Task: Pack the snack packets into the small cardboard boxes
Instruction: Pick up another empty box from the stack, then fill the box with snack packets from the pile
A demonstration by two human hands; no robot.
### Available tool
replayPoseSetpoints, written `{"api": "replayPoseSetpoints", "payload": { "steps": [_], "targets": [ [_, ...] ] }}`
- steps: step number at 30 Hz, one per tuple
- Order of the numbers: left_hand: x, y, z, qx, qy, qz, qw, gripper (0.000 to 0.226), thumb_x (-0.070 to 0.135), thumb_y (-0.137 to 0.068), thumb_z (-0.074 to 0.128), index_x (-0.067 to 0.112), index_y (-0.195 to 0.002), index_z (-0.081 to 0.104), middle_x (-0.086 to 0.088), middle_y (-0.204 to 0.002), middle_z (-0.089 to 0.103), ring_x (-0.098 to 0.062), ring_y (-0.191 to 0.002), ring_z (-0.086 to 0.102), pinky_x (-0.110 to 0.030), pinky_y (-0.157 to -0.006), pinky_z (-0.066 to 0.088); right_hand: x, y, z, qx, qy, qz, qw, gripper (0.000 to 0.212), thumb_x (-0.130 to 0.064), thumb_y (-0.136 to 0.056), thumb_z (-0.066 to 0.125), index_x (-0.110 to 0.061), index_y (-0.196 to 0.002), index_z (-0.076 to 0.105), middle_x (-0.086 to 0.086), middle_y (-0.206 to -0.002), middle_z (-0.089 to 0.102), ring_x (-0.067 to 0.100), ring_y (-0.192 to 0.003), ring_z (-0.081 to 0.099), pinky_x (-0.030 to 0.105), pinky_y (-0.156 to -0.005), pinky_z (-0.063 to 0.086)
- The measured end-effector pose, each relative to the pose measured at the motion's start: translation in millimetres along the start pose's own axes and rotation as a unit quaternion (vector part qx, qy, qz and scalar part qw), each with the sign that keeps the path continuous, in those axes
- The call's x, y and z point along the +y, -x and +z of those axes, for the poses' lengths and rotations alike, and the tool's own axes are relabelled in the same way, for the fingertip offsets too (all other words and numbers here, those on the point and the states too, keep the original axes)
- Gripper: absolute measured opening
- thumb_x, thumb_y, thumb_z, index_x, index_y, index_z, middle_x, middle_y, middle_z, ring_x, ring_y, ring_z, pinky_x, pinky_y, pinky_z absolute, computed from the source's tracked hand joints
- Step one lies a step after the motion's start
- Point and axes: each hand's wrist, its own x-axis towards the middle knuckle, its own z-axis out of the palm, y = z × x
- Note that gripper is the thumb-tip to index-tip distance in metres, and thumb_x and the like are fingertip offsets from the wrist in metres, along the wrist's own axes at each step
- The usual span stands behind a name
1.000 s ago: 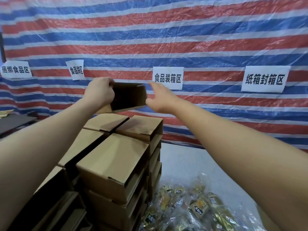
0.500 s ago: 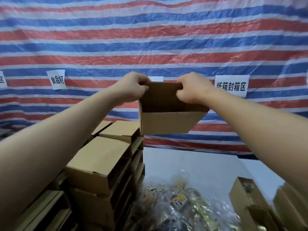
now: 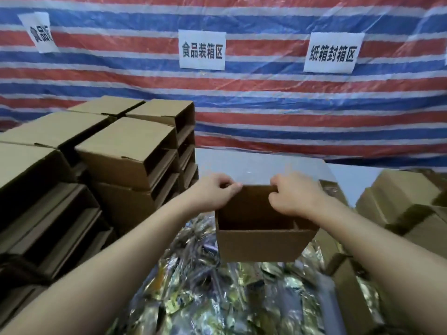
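Observation:
An open, empty small cardboard box [image 3: 261,245] hangs in front of me above a heap of shiny snack packets [image 3: 212,293]. My left hand [image 3: 212,192] pinches the box's far rim at its left corner. My right hand [image 3: 295,194] grips the same rim at the right corner, fingers curled over the edge. The box mouth faces up and slightly toward me.
A tall stack of empty cardboard boxes [image 3: 125,151] stands at the left. More boxes [image 3: 406,206] sit at the right, one [image 3: 348,293] close by my right forearm. A grey table top [image 3: 261,168] shows beyond the box. A striped tarp with paper signs [image 3: 202,50] hangs behind.
The box came off the top of the left stack, passed into both hands, and has dropped from chest height down to just over the snack heap. My view has tilted downward.

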Motion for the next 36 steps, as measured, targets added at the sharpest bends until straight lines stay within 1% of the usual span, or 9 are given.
{"api": "replayPoseSetpoints", "payload": {
  "steps": [3,7,10,15,18,22,26,30,36],
  "targets": [
    [-22,21,35,-0.007,0.002,-0.01,1.0,0.026,0.034,-0.099,0.055,0.014,-0.098,0.071,0.001,-0.093,0.069,-0.014,-0.09,0.06,-0.027,-0.073,0.041,-6,24,40,-0.039,-0.004,0.012,0.999,0.001,-0.023,-0.081,0.05,-0.022,-0.081,0.05,0.006,-0.087,0.06,0.03,-0.091,0.062,0.029,-0.062,0.038],
    [-60,49,67,-0.028,0.013,-0.021,0.999,0.022,0.034,-0.098,0.057,0.019,-0.098,0.074,0.006,-0.094,0.072,-0.01,-0.091,0.063,-0.027,-0.081,0.047,-23,59,84,-0.093,-0.029,0.021,0.995,0.004,-0.022,-0.077,0.047,-0.021,-0.081,0.049,0.005,-0.087,0.06,0.03,-0.087,0.062,0.029,-0.058,0.037],
    [-89,67,90,-0.059,0.02,-0.04,0.997,0.022,0.036,-0.097,0.059,0.02,-0.096,0.074,0.009,-0.092,0.072,-0.005,-0.088,0.063,-0.024,-0.08,0.046,-36,83,116,-0.126,-0.06,0.02,0.99,0.013,-0.024,-0.079,0.046,-0.022,-0.087,0.056,0.007,-0.097,0.066,0.031,-0.093,0.066,0.033,-0.069,0.046],
    [-125,91,123,-0.073,0.034,-0.075,0.994,0.016,0.038,-0.096,0.06,0.03,-0.09,0.072,0.017,-0.089,0.071,0.006,-0.085,0.06,-0.022,-0.082,0.049,-50,106,162,-0.166,-0.092,0.028,0.981,0.009,-0.025,-0.082,0.043,-0.021,-0.085,0.05,0.0,-0.081,0.056,0.025,-0.079,0.058,0.032,-0.069,0.05],
    [-138,96,138,-0.073,0.033,-0.079,0.994,0.016,0.038,-0.096,0.06,0.033,-0.084,0.069,0.018,-0.086,0.069,0.007,-0.083,0.059,-0.022,-0.081,0.049,-54,109,179,-0.173,-0.106,0.03,0.979,0.004,-0.022,-0.084,0.043,-0.021,-0.083,0.046,-0.003,-0.076,0.048,0.024,-0.077,0.053,0.032,-0.067,0.044],
    [-153,106,156,-0.059,0.015,-0.085,0.994,0.012,0.042,-0.095,0.06,0.043,-0.084,0.065,0.024,-0.09,0.066,0.007,-0.087,0.058,-0.022,-0.084,0.048,-62,118,195,-0.182,-0.105,0.031,0.977,0.009,-0.022,-0.086,0.043,-0.022,-0.089,0.051,0.004,-0.094,0.065,0.026,-0.088,0.063,0.034,-0.076,0.05],
    [-158,104,163,-0.047,0.013,-0.08,0.996,0.011,0.045,-0.094,0.06,0.047,-0.083,0.061,0.027,-0.091,0.065,0.006,-0.09,0.058,-0.024,-0.087,0.048,-59,118,202,-0.179,-0.124,0.039,0.975,0.008,-0.02,-0.085,0.041,-0.023,-0.087,0.048,0.003,-0.096,0.066,0.025,-0.087,0.064,0.033,-0.074,0.049],
    [-160,100,164,-0.046,0.017,-0.075,0.996,0.009,0.045,-0.094,0.06,0.046,-0.086,0.062,0.025,-0.094,0.065,0.004,-0.091,0.058,-0.023,-0.085,0.048,-58,114,201,-0.183,-0.129,0.034,0.974,0.009,-0.02,-0.086,0.041,-0.023,-0.089,0.049,0.004,-0.097,0.066,0.025,-0.087,0.062,0.036,-0.079,0.053],
    [-167,102,163,-0.045,0.034,-0.075,0.996,0.017,0.047,-0.094,0.059,0.035,-0.086,0.068,0.017,-0.086,0.067,0.003,-0.083,0.06,-0.021,-0.077,0.049,-59,112,201,-0.174,-0.163,0.022,0.971,0.006,-0.023,-0.083,0.041,-0.024,-0.082,0.047,-0.005,-0.081,0.049,0.019,-0.076,0.049,0.032,-0.071,0.046]
  ]
}}
